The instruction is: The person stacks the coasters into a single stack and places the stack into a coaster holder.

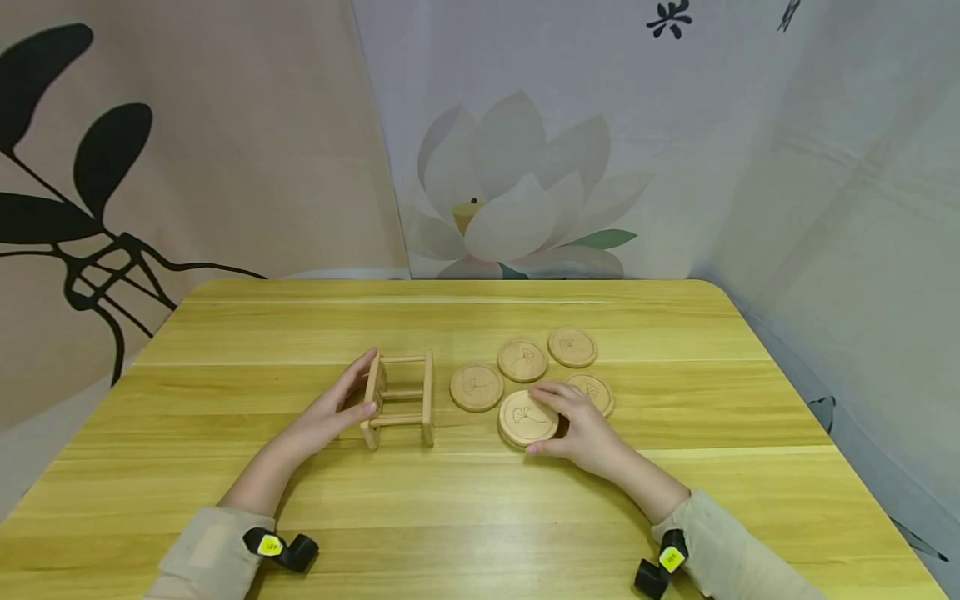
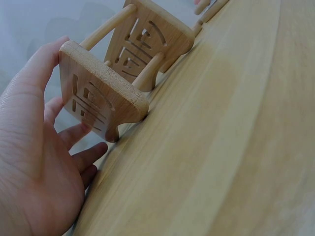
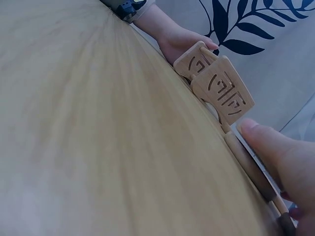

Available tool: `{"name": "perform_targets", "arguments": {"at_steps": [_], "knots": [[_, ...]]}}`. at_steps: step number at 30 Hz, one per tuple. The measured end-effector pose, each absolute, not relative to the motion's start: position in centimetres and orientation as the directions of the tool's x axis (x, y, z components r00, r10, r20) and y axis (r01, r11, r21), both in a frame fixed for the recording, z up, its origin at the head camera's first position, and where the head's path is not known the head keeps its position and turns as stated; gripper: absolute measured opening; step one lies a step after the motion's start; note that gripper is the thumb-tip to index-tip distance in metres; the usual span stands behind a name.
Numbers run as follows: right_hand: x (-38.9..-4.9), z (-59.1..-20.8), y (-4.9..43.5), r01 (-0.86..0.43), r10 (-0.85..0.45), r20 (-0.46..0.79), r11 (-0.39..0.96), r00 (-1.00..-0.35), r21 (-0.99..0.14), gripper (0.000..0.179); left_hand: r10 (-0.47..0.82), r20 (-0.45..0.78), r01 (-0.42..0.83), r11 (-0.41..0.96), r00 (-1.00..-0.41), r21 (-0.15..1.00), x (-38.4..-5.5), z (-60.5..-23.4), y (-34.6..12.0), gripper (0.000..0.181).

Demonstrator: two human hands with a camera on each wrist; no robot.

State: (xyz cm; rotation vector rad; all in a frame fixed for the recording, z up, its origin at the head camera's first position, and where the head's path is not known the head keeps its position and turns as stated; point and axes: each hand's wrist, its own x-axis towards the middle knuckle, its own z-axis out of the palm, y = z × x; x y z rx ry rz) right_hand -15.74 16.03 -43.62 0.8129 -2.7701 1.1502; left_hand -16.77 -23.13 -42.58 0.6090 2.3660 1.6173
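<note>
My left hand holds the end panel of a small wooden coaster rack, thumb at the near edge and fingertips at the far one. In the left wrist view the rack stands on its feet, with cut-out patterns in its two panels joined by round bars. To its right, my right hand grips a round wooden coaster by its rim between thumb and fingers. A leaf is engraved on its face, and a second rim shows just under its near edge. Another coaster lies partly hidden behind the right hand.
Three more leaf-engraved coasters lie flat beyond the hands: one near the rack, one in the middle, one farthest back. Everything stands on a wooden table; a printed cloth hangs behind its far edge.
</note>
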Motion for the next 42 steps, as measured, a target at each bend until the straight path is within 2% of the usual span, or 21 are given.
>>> {"name": "perform_targets", "arguments": {"at_steps": [7, 15, 30, 42], "knots": [[-15.9, -43.8, 16.0, -0.490, -0.464, 0.226, 0.592, -0.856, -0.640, 0.084, 0.452, 0.053, 0.205, 0.293, -0.890, 0.934, -16.0, -40.9, -22.5, 0.068], [-15.8, -43.7, 16.0, -0.500, -0.472, 0.228, 0.599, -0.852, -0.625, 0.086, 0.456, 0.050, 0.212, 0.310, -0.888, 0.927, -16.9, -42.8, -23.2, 0.068], [-15.8, -43.9, 16.0, -0.519, -0.479, 0.245, 0.606, -0.843, -0.603, 0.087, 0.454, 0.052, 0.208, 0.303, -0.890, 0.930, -16.8, -42.7, -23.2, 0.069], [-15.8, -43.6, 16.2, -0.509, -0.478, 0.241, 0.576, -0.845, -0.640, 0.087, 0.437, 0.041, 0.198, 0.321, -0.898, 0.926, -16.8, -42.8, -23.1, 0.068]]}}
